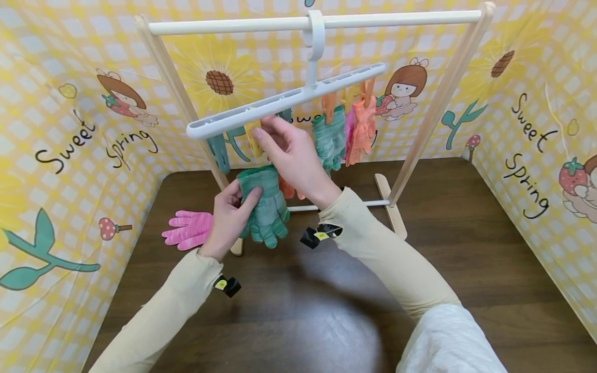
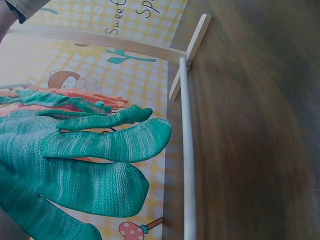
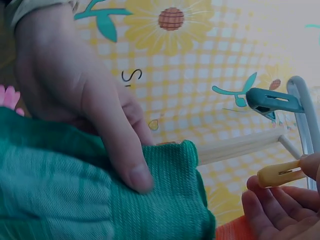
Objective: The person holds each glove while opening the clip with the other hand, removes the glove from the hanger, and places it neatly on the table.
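Note:
My left hand (image 1: pixel 228 220) holds a green knit glove (image 1: pixel 266 204) by its cuff, thumb on the front, with the glove's fingers hanging down. In the right wrist view, the cuff edge lies a little to the left of a yellow clothespin (image 3: pixel 274 176). My right hand (image 1: pixel 300 160) pinches that clothespin, which hangs from the left half of a pale grey hanger (image 1: pixel 284 102). A teal clothespin (image 3: pixel 272 100) hangs at the hanger's left end. Part of an orange glove (image 1: pixel 289 190) shows below my right hand, mostly hidden.
The hanger hooks onto the white bar (image 1: pixel 233 25) of a wooden rack (image 1: pixel 434 103). On its right half hang another green glove (image 1: pixel 329 142), an orange glove (image 1: pixel 363 132) and a partly hidden pink one. A pink glove (image 1: pixel 188 229) lies on the brown table (image 1: pixel 289 311) at left.

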`<state>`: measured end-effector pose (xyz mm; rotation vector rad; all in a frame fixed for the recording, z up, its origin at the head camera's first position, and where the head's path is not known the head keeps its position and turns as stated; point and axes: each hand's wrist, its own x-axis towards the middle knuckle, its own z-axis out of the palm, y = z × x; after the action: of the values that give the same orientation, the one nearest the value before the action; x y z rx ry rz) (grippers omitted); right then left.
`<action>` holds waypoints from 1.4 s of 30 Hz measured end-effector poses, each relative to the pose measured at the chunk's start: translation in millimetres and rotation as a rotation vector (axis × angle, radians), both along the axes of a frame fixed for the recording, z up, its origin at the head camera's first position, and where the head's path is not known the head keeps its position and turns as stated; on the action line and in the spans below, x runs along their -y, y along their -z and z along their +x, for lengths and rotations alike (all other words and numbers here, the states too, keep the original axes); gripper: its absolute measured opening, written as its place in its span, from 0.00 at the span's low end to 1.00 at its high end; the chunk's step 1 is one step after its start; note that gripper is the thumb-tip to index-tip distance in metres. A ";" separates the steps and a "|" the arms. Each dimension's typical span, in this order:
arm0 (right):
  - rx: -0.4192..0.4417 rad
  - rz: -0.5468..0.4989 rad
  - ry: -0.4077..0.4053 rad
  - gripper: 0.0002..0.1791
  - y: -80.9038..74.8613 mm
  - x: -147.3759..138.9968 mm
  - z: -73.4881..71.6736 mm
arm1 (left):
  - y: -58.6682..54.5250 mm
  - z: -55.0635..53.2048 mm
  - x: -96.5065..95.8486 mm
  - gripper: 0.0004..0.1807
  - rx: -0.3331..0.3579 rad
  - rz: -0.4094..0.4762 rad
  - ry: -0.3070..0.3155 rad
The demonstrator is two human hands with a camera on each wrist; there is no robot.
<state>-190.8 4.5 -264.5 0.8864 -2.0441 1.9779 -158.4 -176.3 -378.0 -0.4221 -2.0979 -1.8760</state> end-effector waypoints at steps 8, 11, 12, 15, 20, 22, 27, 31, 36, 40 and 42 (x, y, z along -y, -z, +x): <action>-0.172 0.095 0.098 0.13 -0.2 -2.2 4.4 | 7.1 0.4 3.5 0.09 -0.014 -0.013 -0.013; -0.239 0.090 0.112 0.12 0.5 -4.2 4.4 | 8.2 0.4 4.4 0.09 -0.022 -0.017 -0.005; -0.257 0.084 0.113 0.12 0.8 -4.9 4.1 | 8.4 0.6 4.6 0.09 -0.024 -0.018 -0.001; -0.297 0.058 0.112 0.12 2.2 -7.5 3.6 | 9.1 1.5 5.5 0.09 -0.024 -0.022 0.009; -0.327 0.029 0.111 0.13 5.6 -13.9 4.5 | 11.2 3.7 5.9 0.10 -0.010 -0.029 0.023; -0.350 0.029 0.118 0.13 7.7 -17.8 5.5 | 12.3 4.4 5.7 0.11 -0.004 -0.030 0.026; -0.423 0.063 0.156 0.12 17.1 -31.2 7.2 | 13.8 6.8 5.5 0.11 0.003 -0.028 0.020; -0.438 0.112 0.202 0.11 30.7 -45.5 9.7 | 16.6 9.5 6.8 0.10 0.018 -0.055 0.001; -0.354 0.176 0.224 0.11 54.1 -67.3 15.2 | 21.8 11.8 9.0 0.06 -0.011 -0.155 -0.054; -0.271 0.230 0.244 0.11 75.8 -85.7 17.4 | 26.5 10.5 10.3 0.04 -0.129 -0.284 -0.124; -0.242 0.266 0.261 0.11 85.6 -94.8 18.1 | 29.5 8.9 10.8 0.05 -0.225 -0.364 -0.155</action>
<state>-172.6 99.3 -350.1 0.8094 -2.1800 1.4176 -149.6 -187.1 -407.5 -0.5073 -2.2425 -1.2971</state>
